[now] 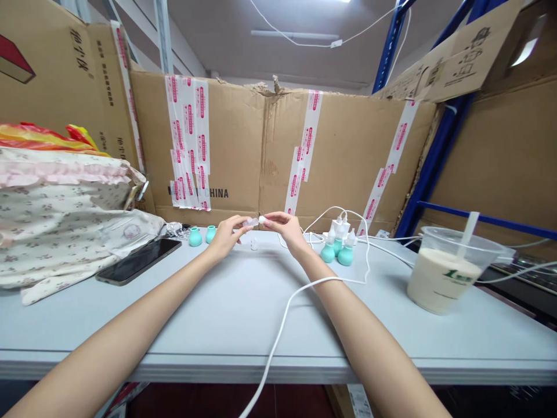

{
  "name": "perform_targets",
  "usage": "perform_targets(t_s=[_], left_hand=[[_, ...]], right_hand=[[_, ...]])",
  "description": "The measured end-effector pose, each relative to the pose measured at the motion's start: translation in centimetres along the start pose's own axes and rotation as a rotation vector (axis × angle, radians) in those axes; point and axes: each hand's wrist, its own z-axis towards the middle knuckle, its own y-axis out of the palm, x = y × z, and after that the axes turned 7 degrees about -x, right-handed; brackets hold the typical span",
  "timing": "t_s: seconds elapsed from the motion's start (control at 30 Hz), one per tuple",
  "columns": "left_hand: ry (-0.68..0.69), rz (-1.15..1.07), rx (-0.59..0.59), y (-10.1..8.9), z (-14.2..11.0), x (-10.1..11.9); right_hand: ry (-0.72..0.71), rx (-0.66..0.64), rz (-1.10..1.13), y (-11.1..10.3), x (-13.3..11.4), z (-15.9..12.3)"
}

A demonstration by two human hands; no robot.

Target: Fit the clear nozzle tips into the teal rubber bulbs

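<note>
Both hands meet above the middle of the table. My left hand (228, 235) pinches a small clear plastic piece (250, 222), shaped like a nozzle tip. In the fingertips of my right hand (285, 227) is a small white piece (261, 220), which touches or nearly touches the clear one; I cannot tell which. Below them a small clear part (254, 245) stands on the table. Two teal rubber bulbs without tips, one of them this bulb (195, 237), stand left of my left hand. Right of my right forearm is a group of teal bulbs (345, 254) with clear tips.
A white cable (287, 307) runs across the table and over its front edge, passing by my right forearm. A charger (340, 226) stands behind the bulbs. At right is a milky drink cup (448, 273) with a straw; at left, a phone (139, 261) beside a floral cloth (65, 215).
</note>
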Motion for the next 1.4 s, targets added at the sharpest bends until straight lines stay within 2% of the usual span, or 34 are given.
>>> perform_targets(t_s=[0.17,0.33,0.53,0.73,1.0,1.2,1.4], left_hand=[[-0.009,0.050,-0.005,0.0,-0.1,0.2],[0.017,0.055,0.051,0.1,-0.3,0.6],[-0.048,-0.154,-0.055,0.6,-0.5,1.4],[-0.035,-0.122,0.036,1.1,-0.6,1.2],[-0.007,-0.226,0.060,1.0,-0.4,1.6],[0.070,-0.013,0.042,0.4,-0.7,1.9],[0.140,0.255,-0.073,0.2,-0.8,1.9]], right_hand=[[-0.002,-0.031,0.011,0.4,0.1,-0.3],[-0.004,-0.059,-0.060,-0.2,-0.3,-0.2],[-0.040,-0.106,-0.210,-1.1,-0.3,0.1],[-0.122,-0.062,-0.282,-0.3,-0.7,0.1],[-0.053,-0.143,-0.241,-0.4,-1.7,0.2],[-0.072,-0.166,-0.307,-0.2,-2.0,-0.1],[-0.114,-0.202,-0.500,-0.2,-2.3,-0.3]])
